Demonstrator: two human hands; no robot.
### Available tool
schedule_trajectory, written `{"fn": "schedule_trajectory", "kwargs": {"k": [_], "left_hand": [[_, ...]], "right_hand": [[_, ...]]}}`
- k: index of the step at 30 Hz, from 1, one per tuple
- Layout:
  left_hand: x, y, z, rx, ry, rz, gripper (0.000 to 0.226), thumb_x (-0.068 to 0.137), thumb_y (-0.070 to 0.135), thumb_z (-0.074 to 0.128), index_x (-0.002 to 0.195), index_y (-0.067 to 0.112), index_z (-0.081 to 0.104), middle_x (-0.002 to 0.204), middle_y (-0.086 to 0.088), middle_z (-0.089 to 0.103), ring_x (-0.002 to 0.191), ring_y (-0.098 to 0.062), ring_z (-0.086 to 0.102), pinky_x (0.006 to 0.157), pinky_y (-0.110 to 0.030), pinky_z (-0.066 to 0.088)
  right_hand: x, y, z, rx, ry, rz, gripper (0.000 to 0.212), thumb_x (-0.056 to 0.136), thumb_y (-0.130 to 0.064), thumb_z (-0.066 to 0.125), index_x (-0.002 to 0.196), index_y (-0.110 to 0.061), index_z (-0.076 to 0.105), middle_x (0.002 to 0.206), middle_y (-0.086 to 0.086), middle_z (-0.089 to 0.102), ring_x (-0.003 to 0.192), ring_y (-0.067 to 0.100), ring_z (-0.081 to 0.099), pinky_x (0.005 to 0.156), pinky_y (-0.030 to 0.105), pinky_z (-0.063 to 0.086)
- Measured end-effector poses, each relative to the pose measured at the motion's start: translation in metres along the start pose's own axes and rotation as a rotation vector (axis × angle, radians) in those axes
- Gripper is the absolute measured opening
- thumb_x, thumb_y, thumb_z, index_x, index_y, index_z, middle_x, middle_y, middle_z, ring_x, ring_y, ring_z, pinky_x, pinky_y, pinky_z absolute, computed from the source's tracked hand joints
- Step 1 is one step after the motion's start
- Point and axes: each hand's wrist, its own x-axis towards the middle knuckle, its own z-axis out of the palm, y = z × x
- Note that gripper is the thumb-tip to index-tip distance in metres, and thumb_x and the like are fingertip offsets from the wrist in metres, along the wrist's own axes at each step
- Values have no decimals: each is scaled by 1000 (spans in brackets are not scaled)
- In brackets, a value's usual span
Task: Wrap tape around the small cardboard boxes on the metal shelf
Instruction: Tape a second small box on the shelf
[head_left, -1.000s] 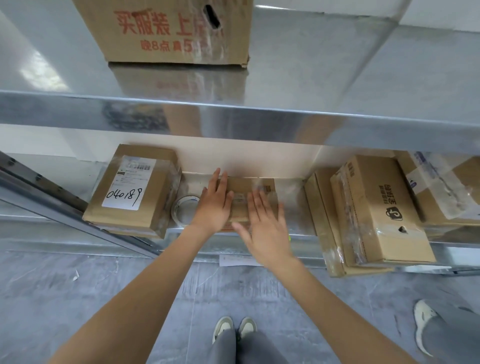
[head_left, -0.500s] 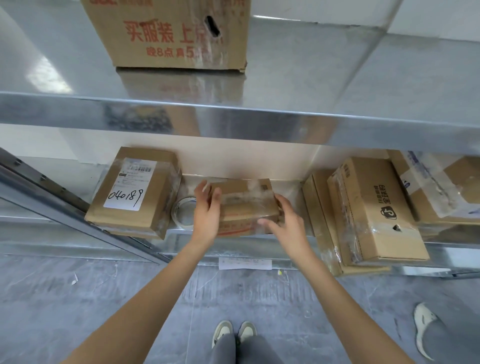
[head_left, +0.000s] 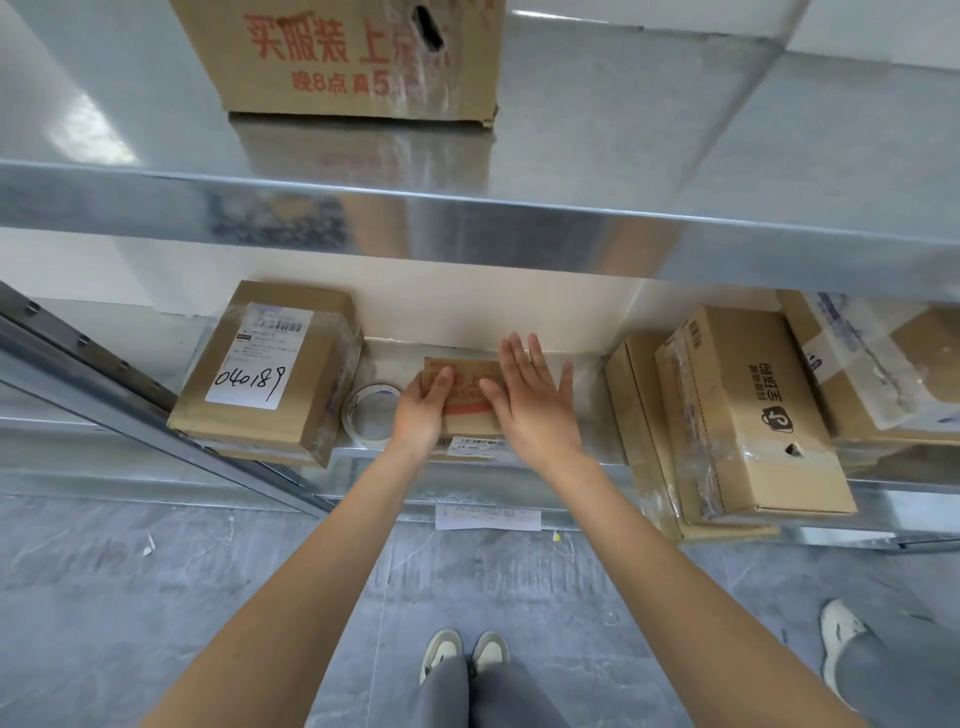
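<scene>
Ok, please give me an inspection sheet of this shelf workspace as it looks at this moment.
Surface: metal shelf, shiny, lower level in use; upper level carries a large carton with red print.
Job's things: small cardboard box lying flat in the middle; tape roll flat just left of it.
Clutter: labelled box marked 040189 at left; stacked boxes at right; paper slip on the floor.
Grippers: left hand holds the small box's left edge; right hand lies flat on its top, fingers spread.
Cables: nothing seen.
Surroundings: grey floor; the person's own shoes; another person's shoe at lower right.
</scene>
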Motion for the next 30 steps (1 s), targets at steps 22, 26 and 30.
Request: {"fn": "schedule_trajectory", "kwargs": {"k": [22,26,30], "left_hand": [[-11,10,-13,-69,-96,-110,45,96,66,33,111,40,66,103,23,72,99,10,63,94,-21,44],[-15,0,-8,64,-50,3,23,102,39,46,113,26,62,92,20,68,84,9,61,64,-2,43],[-7,-6,-4,65,-24,90,21,103,22,48,117,12,58,100,6,68,88,-4,63,70,-6,46]], "right_hand": [[-25,36,-8,779,274,233,50,80,-45,74,121,-18,63,113,-4,66,98,12,60,77,15,45],[3,26,-8,700,167,371,39,87,-54,61,83,-15,62,78,-4,63,74,15,58,57,24,39],[17,18,4,605,80,484,47,97,-51,45,109,-9,63,109,11,63,97,26,59,72,31,41]]}}
